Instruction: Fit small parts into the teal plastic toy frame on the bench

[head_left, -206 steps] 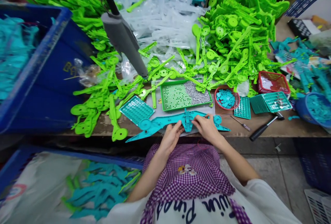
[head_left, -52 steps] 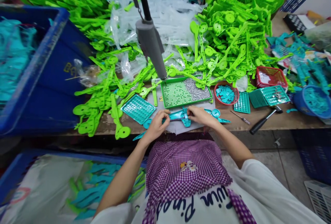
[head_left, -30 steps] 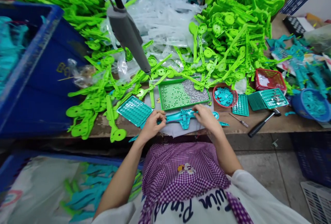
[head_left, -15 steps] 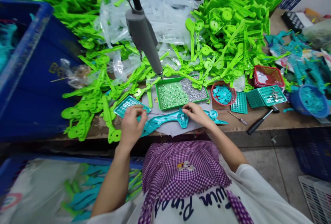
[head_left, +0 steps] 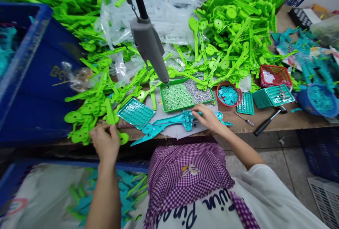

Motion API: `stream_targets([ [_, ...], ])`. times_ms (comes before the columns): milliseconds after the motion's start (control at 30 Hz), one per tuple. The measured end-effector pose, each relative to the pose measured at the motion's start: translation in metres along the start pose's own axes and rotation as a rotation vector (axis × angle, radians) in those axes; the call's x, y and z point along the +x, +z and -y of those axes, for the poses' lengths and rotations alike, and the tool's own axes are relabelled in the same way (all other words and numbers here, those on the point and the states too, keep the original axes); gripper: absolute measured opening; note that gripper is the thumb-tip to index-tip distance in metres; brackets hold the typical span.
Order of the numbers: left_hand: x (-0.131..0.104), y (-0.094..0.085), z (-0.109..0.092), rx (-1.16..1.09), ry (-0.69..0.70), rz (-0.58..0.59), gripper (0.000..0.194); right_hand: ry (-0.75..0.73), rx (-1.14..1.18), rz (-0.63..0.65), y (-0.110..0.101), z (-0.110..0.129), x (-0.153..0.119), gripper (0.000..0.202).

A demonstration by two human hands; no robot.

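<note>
A long teal plastic part (head_left: 166,122) lies on a pale cloth at the table's front edge. My right hand (head_left: 205,116) is at its right half, fingers closed on it near the cross-shaped section. Over the front edge at the left, beside lime green parts (head_left: 86,116), is my left hand (head_left: 106,139); its fingers are bent together, and a thin dark strand seems to run from it toward the teal part. What it pinches is too small to name. Behind the teal part sits a green tray (head_left: 174,96) with small metal pieces. A grey powered screwdriver (head_left: 150,45) hangs above the tray.
Left of the cloth is a teal tray (head_left: 136,112). To the right are a red basket (head_left: 229,94) of teal pieces, a screwdriver, a hammer (head_left: 266,125) and a blue bowl (head_left: 317,102). A large blue bin (head_left: 39,70) stands left; heaps of green parts fill the back.
My left hand has moved left and toward me, away from the teal part and teal tray, uncovering both. My right hand has shifted slightly right. The hanging screwdriver has swung slightly.
</note>
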State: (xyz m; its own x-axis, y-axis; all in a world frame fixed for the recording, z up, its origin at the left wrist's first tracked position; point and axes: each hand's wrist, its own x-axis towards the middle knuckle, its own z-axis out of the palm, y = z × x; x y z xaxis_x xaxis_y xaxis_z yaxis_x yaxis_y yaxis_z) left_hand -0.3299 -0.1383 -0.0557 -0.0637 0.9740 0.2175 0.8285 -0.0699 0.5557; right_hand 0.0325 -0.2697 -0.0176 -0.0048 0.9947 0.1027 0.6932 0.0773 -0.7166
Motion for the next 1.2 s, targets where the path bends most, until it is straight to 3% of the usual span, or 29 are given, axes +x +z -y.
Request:
stream_targets([
  [67,-0.005,0.000,-0.001,-0.017,0.018,-0.046,0.018,-0.078,-0.131,-0.024,-0.007,0.006,-0.019,0.023],
  [200,-0.022,-0.010,-0.016,-0.078,0.136,-0.134,0.024,-0.166,-0.373,0.128,0.000,0.009,-0.040,0.021],
  [333,-0.051,-0.013,-0.062,-0.245,0.287,-0.041,0.014,-0.186,-0.457,0.172,0.016,0.001,-0.035,0.025],
  [433,-0.064,-0.001,-0.104,-0.424,0.275,0.044,0.014,-0.262,-0.469,0.140,0.016,-0.003,-0.029,0.023],
  [567,-0.046,0.014,-0.159,-0.554,0.394,0.275,0.015,-0.258,-0.408,0.041,0.008,-0.005,-0.019,0.025],
  [667,-0.017,0.015,-0.197,-0.586,0.485,0.361,0.015,-0.161,-0.333,-0.025,0.003,-0.004,-0.002,0.026],
  [733,-0.005,0.016,-0.212,-0.547,0.524,0.404,0.015,-0.120,-0.294,-0.026,0.001,-0.001,0.010,0.025],
  [833,-0.009,0.022,-0.204,-0.399,0.597,0.534,0.013,-0.098,-0.223,0.017,-0.002,0.001,0.018,0.025],
  [933,-0.033,0.033,-0.167,-0.210,0.664,0.689,0.015,-0.093,-0.108,0.043,-0.003,-0.004,0.016,0.025],
  [1067,-0.061,0.043,-0.129,-0.061,0.685,0.711,0.023,-0.077,0.006,0.019,0.002,-0.011,0.015,0.027],
  [1200,-0.062,0.046,-0.123,-0.018,0.732,0.694,0.024,0.013,0.033,0.022,0.005,-0.011,0.020,0.024],
])
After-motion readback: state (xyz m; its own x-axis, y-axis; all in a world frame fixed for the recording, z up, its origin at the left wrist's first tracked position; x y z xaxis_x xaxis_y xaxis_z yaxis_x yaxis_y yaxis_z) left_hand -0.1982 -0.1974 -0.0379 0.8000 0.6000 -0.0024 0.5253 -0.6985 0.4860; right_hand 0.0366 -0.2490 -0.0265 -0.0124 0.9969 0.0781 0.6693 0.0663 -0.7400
